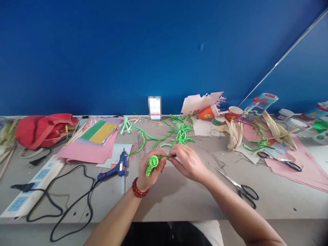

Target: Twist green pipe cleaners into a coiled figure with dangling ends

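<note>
A bright green coiled pipe cleaner piece [153, 162], with a round spiral end, lies in the grip of my left hand [148, 174]. A thin green stem runs from it to the right. My right hand [188, 162] pinches the far end of that stem between thumb and fingers. Both hands are closed and held above the front middle of the table [174, 201]. Just beyond them lies a tangled heap of green pipe cleaners [181, 130]. A red bead bracelet [140, 188] circles my left wrist.
To the left are a blue glue gun [119, 168] with its black cord, a power strip [33, 184], coloured sheets [99, 131] and a red bag [46, 130]. Scissors [241, 188] lie right of my hands. A phone [155, 107] leans against the blue wall. Red paper cups [208, 112] stand behind.
</note>
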Demonstrator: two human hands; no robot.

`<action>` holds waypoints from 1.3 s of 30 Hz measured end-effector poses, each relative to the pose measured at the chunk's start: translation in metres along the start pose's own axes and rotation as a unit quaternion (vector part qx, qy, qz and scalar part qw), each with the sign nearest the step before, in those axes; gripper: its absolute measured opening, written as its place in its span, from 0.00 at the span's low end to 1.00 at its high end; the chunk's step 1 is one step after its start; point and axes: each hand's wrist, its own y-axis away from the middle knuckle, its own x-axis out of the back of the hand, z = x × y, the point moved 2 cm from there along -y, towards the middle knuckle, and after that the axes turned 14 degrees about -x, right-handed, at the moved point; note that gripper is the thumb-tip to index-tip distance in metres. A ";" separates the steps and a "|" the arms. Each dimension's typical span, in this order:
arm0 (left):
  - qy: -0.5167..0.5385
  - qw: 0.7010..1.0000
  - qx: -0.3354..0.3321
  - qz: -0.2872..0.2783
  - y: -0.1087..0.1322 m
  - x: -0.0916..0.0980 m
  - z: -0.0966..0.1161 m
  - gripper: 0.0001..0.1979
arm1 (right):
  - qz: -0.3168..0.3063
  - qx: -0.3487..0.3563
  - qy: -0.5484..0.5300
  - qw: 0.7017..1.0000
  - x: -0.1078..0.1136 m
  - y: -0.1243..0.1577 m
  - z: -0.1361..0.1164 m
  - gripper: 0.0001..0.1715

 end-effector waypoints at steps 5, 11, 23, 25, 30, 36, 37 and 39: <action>0.069 0.994 0.074 0.036 0.000 -0.004 -0.006 0.10 | -0.007 -0.027 -0.014 0.999 0.002 0.000 0.004 0.04; 0.169 0.967 0.173 0.082 0.000 -0.007 -0.014 0.14 | 0.016 -0.081 -0.062 0.995 0.004 0.001 0.009 0.04; 0.260 0.938 0.203 0.104 -0.003 -0.008 -0.011 0.12 | 0.041 -0.114 -0.118 0.986 0.004 0.001 0.015 0.04; 0.259 0.938 0.209 0.097 -0.002 -0.009 -0.012 0.13 | 0.033 -0.118 -0.130 0.984 0.003 0.001 0.015 0.05; 0.271 0.935 0.220 0.066 0.000 -0.010 -0.012 0.14 | 0.003 -0.095 -0.131 0.987 -0.001 0.001 0.015 0.03; 0.269 0.941 0.188 0.084 0.000 -0.010 -0.012 0.19 | 0.046 -0.131 -0.145 0.980 0.000 0.000 0.019 0.02; 0.265 0.943 0.183 0.089 0.000 -0.009 -0.013 0.17 | 0.055 -0.141 -0.150 0.977 0.000 0.000 0.019 0.02; 0.257 0.947 0.162 0.107 0.001 -0.008 -0.015 0.14 | 0.069 -0.157 -0.160 0.972 0.000 0.001 0.021 0.01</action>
